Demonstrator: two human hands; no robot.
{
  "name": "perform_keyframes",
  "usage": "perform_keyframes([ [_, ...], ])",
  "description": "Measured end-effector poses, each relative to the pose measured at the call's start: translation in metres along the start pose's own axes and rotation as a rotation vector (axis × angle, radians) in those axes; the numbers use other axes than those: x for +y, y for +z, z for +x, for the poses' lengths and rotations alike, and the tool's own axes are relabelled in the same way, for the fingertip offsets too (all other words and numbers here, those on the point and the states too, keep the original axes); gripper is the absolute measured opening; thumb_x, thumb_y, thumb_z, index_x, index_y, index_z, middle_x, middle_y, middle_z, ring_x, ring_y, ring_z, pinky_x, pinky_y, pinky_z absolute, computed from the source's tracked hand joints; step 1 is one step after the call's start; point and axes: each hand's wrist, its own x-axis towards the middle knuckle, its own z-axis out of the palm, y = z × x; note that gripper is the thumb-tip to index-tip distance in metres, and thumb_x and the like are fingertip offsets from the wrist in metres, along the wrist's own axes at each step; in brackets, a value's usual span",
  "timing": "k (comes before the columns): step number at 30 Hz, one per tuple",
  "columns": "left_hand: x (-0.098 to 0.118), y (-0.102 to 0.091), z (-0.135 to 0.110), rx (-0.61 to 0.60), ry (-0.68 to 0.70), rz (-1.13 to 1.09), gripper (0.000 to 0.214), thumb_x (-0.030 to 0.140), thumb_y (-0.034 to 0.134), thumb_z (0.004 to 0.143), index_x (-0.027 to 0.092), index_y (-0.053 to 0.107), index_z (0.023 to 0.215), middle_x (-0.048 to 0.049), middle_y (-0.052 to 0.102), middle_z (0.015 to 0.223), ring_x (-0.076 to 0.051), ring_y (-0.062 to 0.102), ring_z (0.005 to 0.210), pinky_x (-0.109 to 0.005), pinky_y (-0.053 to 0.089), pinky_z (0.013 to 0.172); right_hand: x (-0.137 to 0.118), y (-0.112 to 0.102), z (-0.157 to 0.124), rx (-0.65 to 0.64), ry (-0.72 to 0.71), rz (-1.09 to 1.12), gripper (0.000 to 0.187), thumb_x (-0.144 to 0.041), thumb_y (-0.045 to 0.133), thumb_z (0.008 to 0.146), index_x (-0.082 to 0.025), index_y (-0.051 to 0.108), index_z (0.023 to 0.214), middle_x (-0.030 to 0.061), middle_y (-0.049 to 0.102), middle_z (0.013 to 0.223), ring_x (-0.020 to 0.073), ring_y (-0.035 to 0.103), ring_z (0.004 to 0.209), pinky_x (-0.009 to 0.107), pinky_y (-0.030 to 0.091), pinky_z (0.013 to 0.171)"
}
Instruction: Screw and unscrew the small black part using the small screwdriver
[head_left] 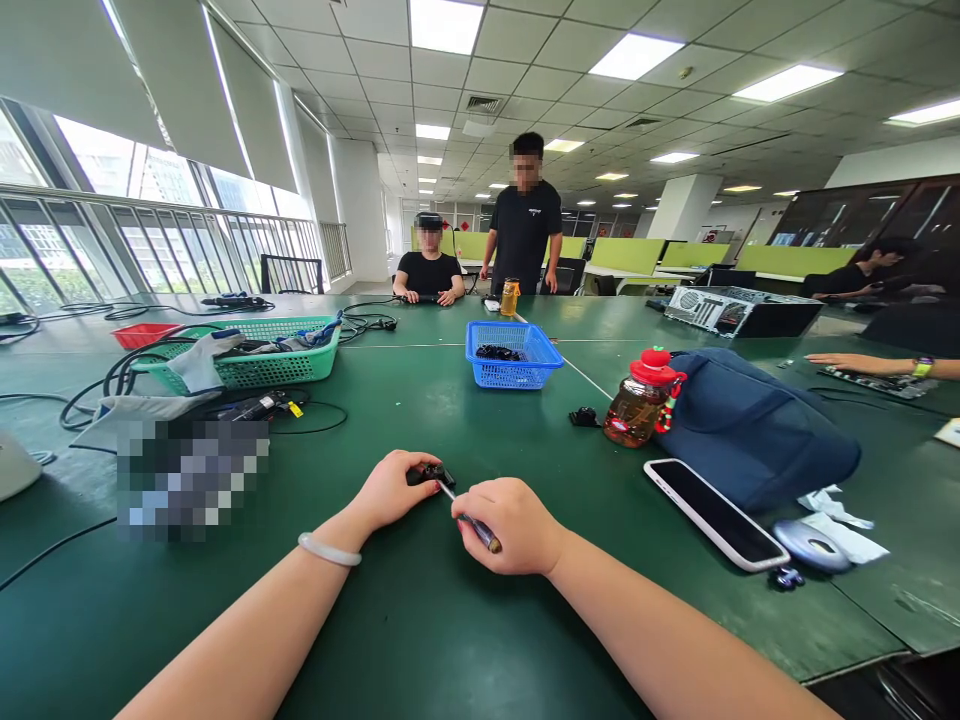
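My left hand [396, 492], with a pale bangle on its wrist, is closed around a small black part [429, 474] on the green table. What kind of part it is, I cannot make out. In my right hand [507, 525] is a screwdriver [480, 530], gripped by its handle. Its metal shaft slants up and left, and the tip meets the black part at my left fingertips. Beyond my hands stands a blue plastic basket [514, 378] with black pieces [501, 353] in it.
Left lie a green basket [300, 368] with gloves, a red tray [142, 335] and cables. Right are a red-lidded bottle [631, 410], a navy bag [750, 420], a phone [716, 512] and a computer case [739, 310]. Two people are across the table [420, 620]; another person's hand [847, 362] rests right.
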Motion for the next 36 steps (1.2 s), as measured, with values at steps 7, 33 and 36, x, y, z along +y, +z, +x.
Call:
perform_keyframes([
  [7, 0.0, 0.001, 0.0, -0.001, -0.002, 0.011, 0.039, 0.037, 0.066, 0.073, 0.025, 0.072, 0.11, -0.0051, 0.072, 0.107, -0.025, 0.063, 0.102, -0.038, 0.048, 0.094, -0.004, 0.002, 0.001, -0.04, -0.019, -0.076, 0.006, -0.017, 0.052, 0.077, -0.02, 0.058, 0.078, -0.0015, 0.061, 0.066, 0.0118, 0.049, 0.055, 0.027, 0.032, 0.054],
  [33, 0.003, -0.002, -0.003, -0.026, 0.078, 0.033, 0.034, 0.037, 0.064, 0.075, 0.024, 0.073, 0.105, -0.0053, 0.073, 0.104, -0.025, 0.063, 0.1, -0.036, 0.049, 0.091, -0.011, 0.013, 0.003, 0.083, -0.116, -0.277, 0.014, -0.016, 0.047, 0.084, -0.019, 0.059, 0.076, -0.0005, 0.053, 0.063, 0.0132, 0.041, 0.055, 0.029, 0.025, 0.054],
  [36, 0.004, -0.001, -0.004, -0.045, 0.114, 0.063, 0.033, 0.039, 0.066, 0.074, 0.022, 0.073, 0.101, -0.0063, 0.073, 0.099, -0.025, 0.063, 0.097, -0.035, 0.049, 0.088, -0.008, 0.011, 0.004, 0.122, -0.066, -0.286, 0.017, -0.016, 0.046, 0.085, -0.019, 0.06, 0.076, 0.0, 0.053, 0.062, 0.0135, 0.043, 0.055, 0.029, 0.026, 0.054],
])
